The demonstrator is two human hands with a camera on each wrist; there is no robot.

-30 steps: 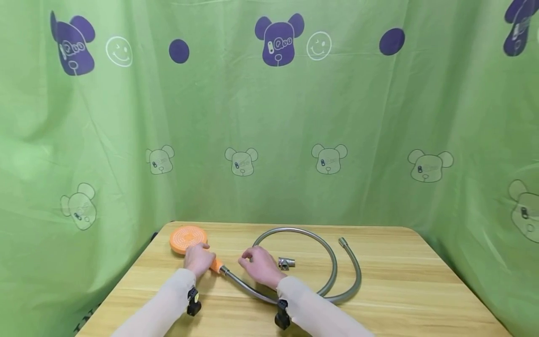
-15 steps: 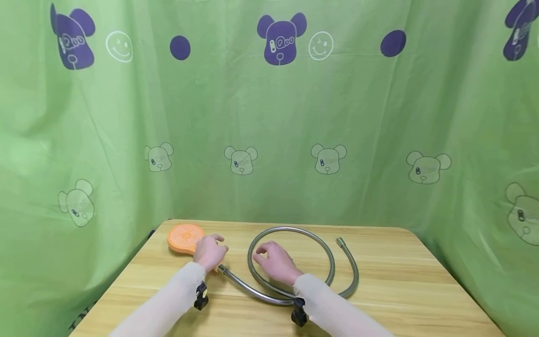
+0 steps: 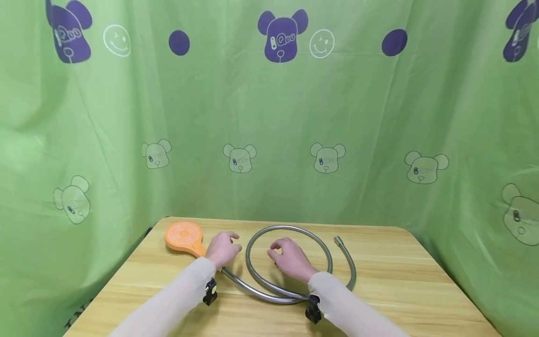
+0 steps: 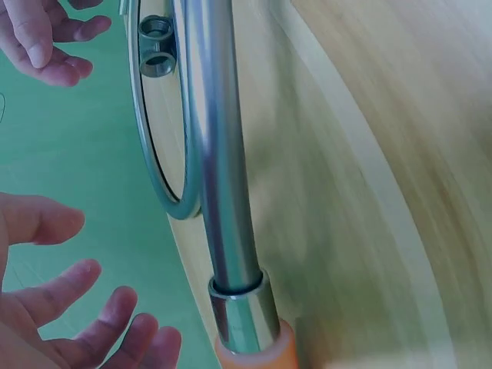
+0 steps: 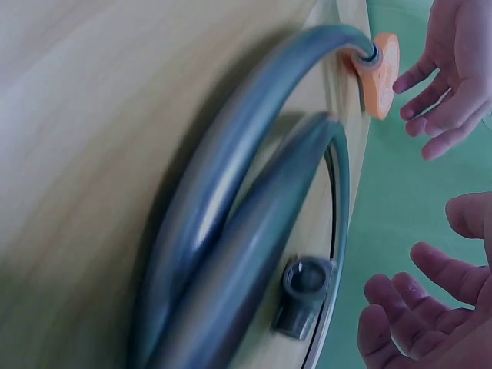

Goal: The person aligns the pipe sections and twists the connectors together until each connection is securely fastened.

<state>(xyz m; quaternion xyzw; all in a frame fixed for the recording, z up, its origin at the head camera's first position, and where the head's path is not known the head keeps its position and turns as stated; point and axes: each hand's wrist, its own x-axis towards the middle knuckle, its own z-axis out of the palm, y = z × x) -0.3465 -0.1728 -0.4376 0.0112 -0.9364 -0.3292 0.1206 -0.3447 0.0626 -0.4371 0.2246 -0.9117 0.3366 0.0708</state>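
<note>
My left hand (image 3: 223, 249) hovers over the orange handle end of a shower head (image 3: 184, 235), fingers loosely bent with nothing in them. The handle joins a grey metal shower hose (image 3: 290, 228), which lies coiled in one loop. A chrome collar (image 4: 246, 319) at this joint shows in the left wrist view. Above the loop is my right hand (image 3: 292, 260), its fingers relaxed and holding nothing. A small metal tee fitting (image 5: 304, 296) lies inside the loop, as the right wrist view shows. My right hand hides most of it in the head view.
The wooden table (image 3: 400, 299) carries all these things. The hose's free end (image 3: 338, 241) points away at the right of the loop. A green curtain (image 3: 269, 107) with printed bears hangs behind and along both sides.
Both hands have moved to the right. My left hand has left the shower head's neck and shifted along its handle toward the hose. The shower head and hose stay about where they were.
</note>
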